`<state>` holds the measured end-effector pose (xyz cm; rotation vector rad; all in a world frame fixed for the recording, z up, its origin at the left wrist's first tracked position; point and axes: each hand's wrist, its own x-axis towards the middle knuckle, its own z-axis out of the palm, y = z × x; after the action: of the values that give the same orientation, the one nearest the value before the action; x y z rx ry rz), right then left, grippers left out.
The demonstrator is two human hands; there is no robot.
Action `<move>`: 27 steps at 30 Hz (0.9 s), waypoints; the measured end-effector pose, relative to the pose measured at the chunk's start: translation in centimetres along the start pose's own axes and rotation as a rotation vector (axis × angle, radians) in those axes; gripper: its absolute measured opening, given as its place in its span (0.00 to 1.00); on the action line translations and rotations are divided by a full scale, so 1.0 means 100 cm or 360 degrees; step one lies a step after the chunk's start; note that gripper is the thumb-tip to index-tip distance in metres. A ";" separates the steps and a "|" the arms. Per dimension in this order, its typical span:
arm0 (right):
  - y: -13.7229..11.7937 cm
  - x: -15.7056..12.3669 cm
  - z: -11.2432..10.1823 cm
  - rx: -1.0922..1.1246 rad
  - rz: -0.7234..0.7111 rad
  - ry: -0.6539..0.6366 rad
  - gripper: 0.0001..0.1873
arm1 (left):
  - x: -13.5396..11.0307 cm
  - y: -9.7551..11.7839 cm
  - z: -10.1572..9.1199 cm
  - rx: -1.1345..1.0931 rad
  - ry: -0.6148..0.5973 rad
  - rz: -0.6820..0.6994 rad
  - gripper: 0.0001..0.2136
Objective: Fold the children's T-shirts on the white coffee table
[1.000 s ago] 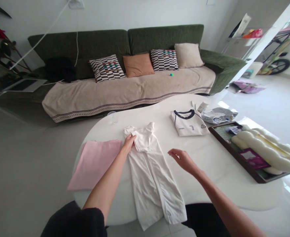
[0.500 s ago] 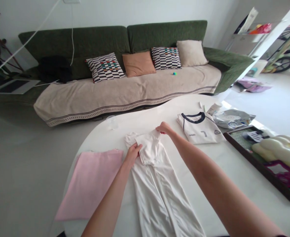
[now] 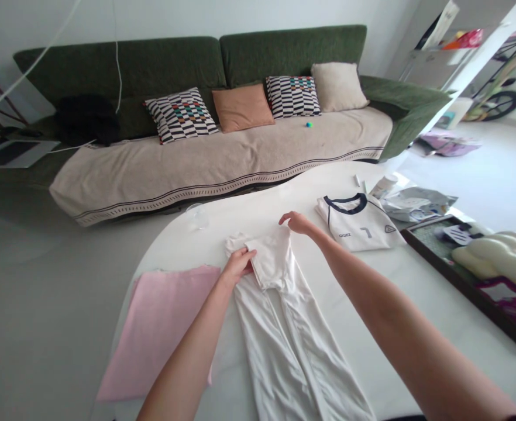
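Note:
A long white garment [image 3: 284,327] lies lengthwise on the white table [image 3: 416,298], folded narrow, its top end turned over. My left hand [image 3: 239,264] pinches the left edge of that folded top, fingers closed on the cloth. My right hand [image 3: 297,222] rests at the top right corner of the same garment, fingers curled at the cloth's edge. A flat pink cloth [image 3: 161,327] lies to the left of the garment. A folded white jersey with a dark collar [image 3: 358,222] lies to the right.
A dark tray [image 3: 473,292] with cream foam pieces and a magenta packet sits at the right. Crumpled plastic bags [image 3: 416,204] and small tubes lie behind the jersey. A clear glass [image 3: 198,215] stands at the table's far edge. A green sofa [image 3: 223,111] with cushions is beyond.
My right hand reached forward from mid-table to the garment's top right corner. My left hand stayed on the folded top. The view moved closer to the table.

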<state>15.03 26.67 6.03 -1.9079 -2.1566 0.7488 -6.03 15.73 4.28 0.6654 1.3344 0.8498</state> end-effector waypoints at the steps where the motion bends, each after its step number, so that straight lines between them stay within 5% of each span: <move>1: 0.003 -0.003 -0.002 0.0007 -0.0072 -0.0055 0.18 | -0.002 0.003 0.001 -0.0028 -0.0049 0.0048 0.12; 7: 0.010 -0.005 -0.016 0.0001 -0.0229 -0.0135 0.10 | -0.003 0.019 0.010 -0.0177 -0.0358 0.0364 0.15; 13: 0.001 -0.025 -0.013 0.0013 -0.0161 0.0222 0.18 | 0.019 -0.003 0.007 0.0132 0.0241 0.0321 0.11; 17: 0.010 -0.102 0.004 0.0050 -0.0129 0.0379 0.15 | 0.016 -0.009 0.007 0.0223 0.0426 0.0458 0.15; 22: 0.023 -0.245 0.049 0.0246 -0.0516 0.0341 0.12 | -0.063 -0.030 0.015 0.0773 0.0419 0.1091 0.20; 24: 0.026 -0.291 0.068 0.0226 -0.0589 0.0345 0.14 | -0.119 -0.058 0.019 0.1166 0.0124 0.1312 0.15; 27: 0.028 -0.331 0.090 0.0078 -0.0603 0.0363 0.20 | -0.199 -0.109 0.022 0.1595 -0.0327 0.1287 0.12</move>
<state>19.17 -7.44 3.62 -1.4177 -2.2310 0.4807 -2.86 -6.73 6.57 2.1127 1.2472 0.6414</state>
